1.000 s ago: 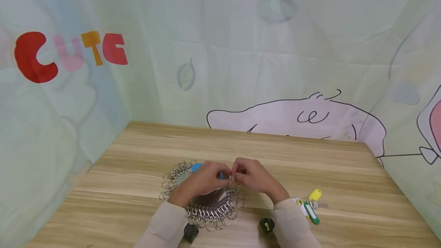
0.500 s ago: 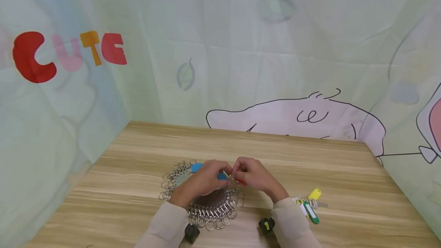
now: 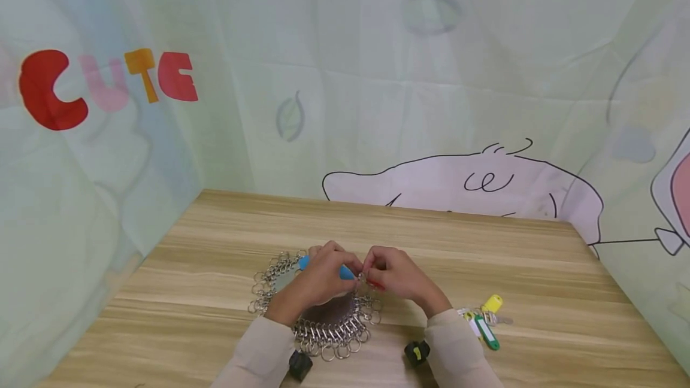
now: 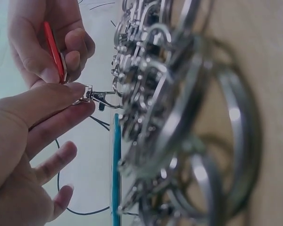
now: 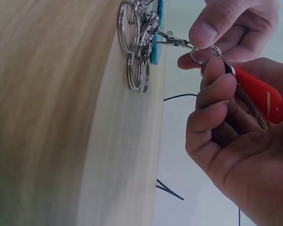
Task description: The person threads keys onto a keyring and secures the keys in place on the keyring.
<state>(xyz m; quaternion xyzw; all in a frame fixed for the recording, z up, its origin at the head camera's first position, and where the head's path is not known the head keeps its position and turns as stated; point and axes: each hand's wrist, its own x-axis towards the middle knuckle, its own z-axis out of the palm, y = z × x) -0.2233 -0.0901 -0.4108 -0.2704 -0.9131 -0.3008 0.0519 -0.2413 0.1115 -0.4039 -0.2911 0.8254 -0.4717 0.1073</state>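
My left hand (image 3: pixel 318 277) pinches a small split ring (image 5: pixel 198 57) between thumb and fingers. The ring links to a silver swivel clasp (image 4: pixel 101 99), which reaches to the cluster of metal rings. Facing it, my right hand (image 3: pixel 396 272) holds a silver key (image 5: pixel 249 107) and a red key tag (image 5: pixel 262 94), its fingertips right at the split ring. Under the hands lies a round plate (image 3: pixel 326 310) edged with many clasps and rings (image 3: pixel 329 333). A flat blue piece (image 3: pixel 347 273) shows at its far side, partly hidden by the left hand.
On the wooden table (image 3: pixel 431 238), right of the right forearm, lies a bunch of keys with a yellow tag (image 3: pixel 493 303) and a green tag (image 3: pixel 487 334). Black wrist cameras (image 3: pixel 417 352) sit near both sleeves. A printed curtain (image 3: pixel 377 76) stands behind the table.
The red tag, hidden at first, now shows under the right hand's fingers. Some left fingers have lifted a little at the back, while both hands stay in place over the plate.
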